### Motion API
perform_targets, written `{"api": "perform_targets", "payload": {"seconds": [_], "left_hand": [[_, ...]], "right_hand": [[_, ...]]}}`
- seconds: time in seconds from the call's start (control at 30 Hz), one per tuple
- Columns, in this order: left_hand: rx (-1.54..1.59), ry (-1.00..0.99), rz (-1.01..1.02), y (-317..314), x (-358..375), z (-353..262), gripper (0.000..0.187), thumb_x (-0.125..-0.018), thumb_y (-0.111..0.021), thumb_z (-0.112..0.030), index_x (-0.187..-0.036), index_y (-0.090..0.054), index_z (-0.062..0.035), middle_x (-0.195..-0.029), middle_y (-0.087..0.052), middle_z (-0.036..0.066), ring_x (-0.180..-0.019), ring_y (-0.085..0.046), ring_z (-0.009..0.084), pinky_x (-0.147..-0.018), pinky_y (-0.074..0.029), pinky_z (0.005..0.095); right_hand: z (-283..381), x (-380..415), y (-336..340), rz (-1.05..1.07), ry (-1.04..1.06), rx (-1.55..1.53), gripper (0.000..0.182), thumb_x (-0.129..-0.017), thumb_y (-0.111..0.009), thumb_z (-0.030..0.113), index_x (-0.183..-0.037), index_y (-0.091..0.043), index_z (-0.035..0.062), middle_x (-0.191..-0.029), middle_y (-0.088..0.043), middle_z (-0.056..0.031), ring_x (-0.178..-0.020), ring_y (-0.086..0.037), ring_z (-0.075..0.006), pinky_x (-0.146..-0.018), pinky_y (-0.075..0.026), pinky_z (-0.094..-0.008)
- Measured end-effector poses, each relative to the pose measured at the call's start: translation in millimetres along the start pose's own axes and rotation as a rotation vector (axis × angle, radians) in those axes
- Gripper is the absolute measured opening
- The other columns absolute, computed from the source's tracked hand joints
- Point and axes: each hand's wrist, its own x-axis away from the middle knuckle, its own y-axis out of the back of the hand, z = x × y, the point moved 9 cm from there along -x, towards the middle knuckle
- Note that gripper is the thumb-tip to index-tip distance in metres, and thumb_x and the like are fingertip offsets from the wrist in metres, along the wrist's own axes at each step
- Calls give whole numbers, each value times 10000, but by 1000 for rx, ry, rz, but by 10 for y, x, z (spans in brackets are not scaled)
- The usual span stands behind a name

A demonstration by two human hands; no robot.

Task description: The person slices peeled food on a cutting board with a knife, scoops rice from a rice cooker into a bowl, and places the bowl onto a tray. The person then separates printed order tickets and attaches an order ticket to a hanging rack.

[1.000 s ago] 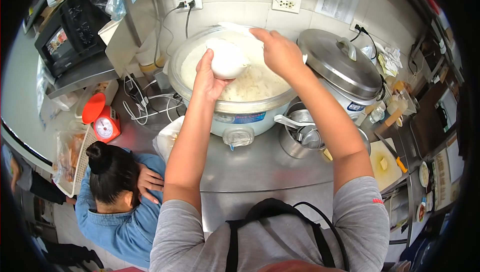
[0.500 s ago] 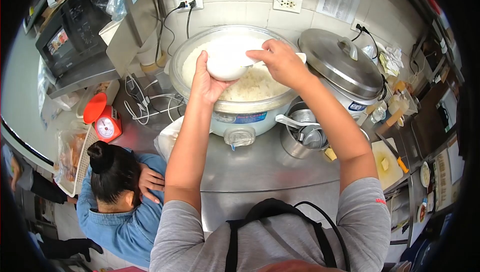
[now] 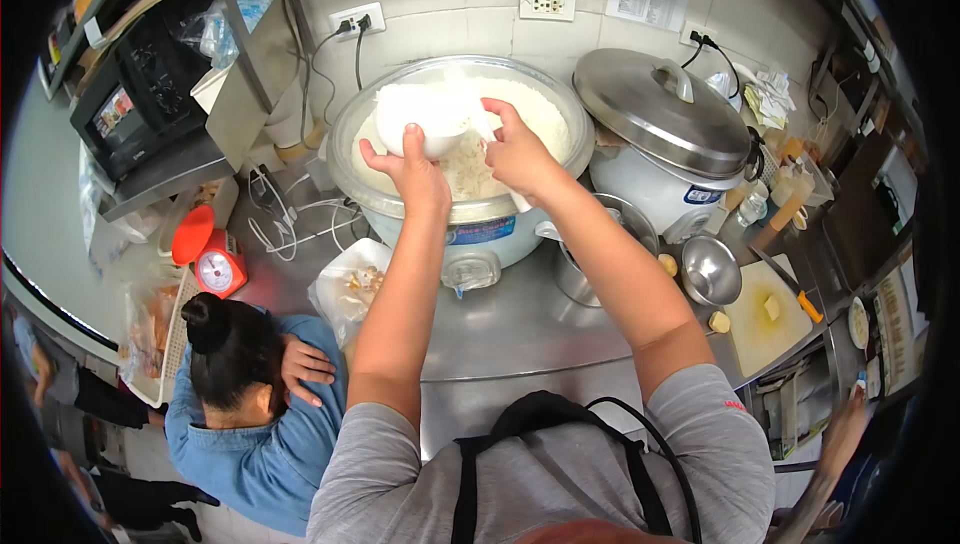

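A white bowl rests in my left hand, over the near left part of a large pale-blue rice cooker. My thumb lies along the bowl's near side. My right hand grips a white rice paddle; its handle end sticks out below my fist. The paddle's blade is at the bowl's right edge, and glare hides what the bowl contains. White cooked rice fills the open cooker beneath both hands.
A second cooker with a metal lid stands to the right. Nearby are a metal pot, a steel bowl and a cutting board. At left are a red scale and a person in blue leaning down. Another forearm shows at right.
My right hand has turned, so the paddle's handle now points down toward me instead of right. My left hand and the bowl have shifted slightly. Another person's forearm has appeared at the right.
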Motion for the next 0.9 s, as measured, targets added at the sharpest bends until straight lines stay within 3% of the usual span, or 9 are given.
{"api": "perform_targets", "payload": {"seconds": [0.13, 0.27, 0.4, 0.5, 0.53, 0.6, 0.67, 0.77, 0.9], "left_hand": [[29, 39, 39, -31, 139, -40, 886, -757, -588, -226, -1316, 97, -173, -1318, -193, 151, -1190, -292, 279, -969, -307, 465], [237, 159, 83, 39, 232, -56, 904, -724, -607, -256, -1328, 63, -196, -1319, -188, 131, -1204, -278, 263, -970, -306, 474], [274, 139, 205, -22, 436, -171, 908, -709, -610, -272, -1333, 49, -224, -1341, -173, 93, -1230, -249, 270, -969, -309, 496], [229, 139, 211, -91, 602, -197, 906, -709, -609, -275, -1334, 46, -219, -1344, -172, 81, -1234, -244, 270, -973, -304, 495], [213, 136, 190, -87, 650, -189, 906, -708, -608, -282, -1334, 44, -220, -1345, -171, 78, -1235, -241, 271, -972, -305, 498], [174, 135, 146, -49, 754, -173, 906, -705, -608, -297, -1333, 40, -221, -1347, -168, 71, -1237, -236, 275, -970, -305, 504], [233, 180, 167, 24, 817, -107, 872, -695, -616, -320, -1337, -36, -210, -1325, -226, 76, -1220, -281, 266, -965, -326, 483], [261, 228, 282, 21, 943, -131, 808, -682, -627, -370, -1319, -176, -163, -1273, -335, 80, -1175, -366, 243, -949, -369, 435], [265, 336, 341, -32, 1268, -160, 755, -668, -640, -431, -1257, -332, -75, -1198, -451, 79, -1108, -459, 214, -922, -417, 375]], "right_hand": [[368, 310, -128, -111, 327, 538, 533, -727, -430, -54, -1230, -402, 118, -1042, -444, -237, -960, -498, -377, -811, -419, -401], [540, 504, 54, -96, 414, 511, 529, -730, -404, -75, -1232, -391, 91, -1081, -456, -235, -1014, -480, -368, -852, -408, -382], [423, 447, 414, -123, 296, 301, 483, -767, -351, -72, -1236, -364, 43, -987, -536, -193, -928, -520, -251, -833, -401, -313], [395, 593, 224, -72, 372, 311, 482, -755, -361, -75, -1222, -381, 42, -1028, -519, -200, -900, -533, -262, -784, -429, -335], [433, 721, 207, -114, 396, 412, 498, -741, -376, -74, -1225, -385, 44, -1082, -477, -238, -993, -485, -372, -848, -410, -370], [521, 1009, 51, -61, 373, 599, 504, -737, -389, -66, -1227, -389, 54, -1073, -474, -236, -972, -490, -380, -831, -421, -370], [533, 1151, 29, -51, 417, 700, 504, -725, -396, -58, -1215, -415, 59, -1082, -487, -238, -952, -512, -371, -811, -434, -364], [518, 964, 362, -80, 445, 402, 499, -730, -356, -88, -1202, -427, 60, -1107, -509, -225, -1000, -514, -337, -826, -420, -346], [342, 726, 498, 156, 196, 529, 460, -732, -396, -40, -1170, -476, 76, -948, -583, -192, -875, -575, -252, -768, -433, -296]]}}
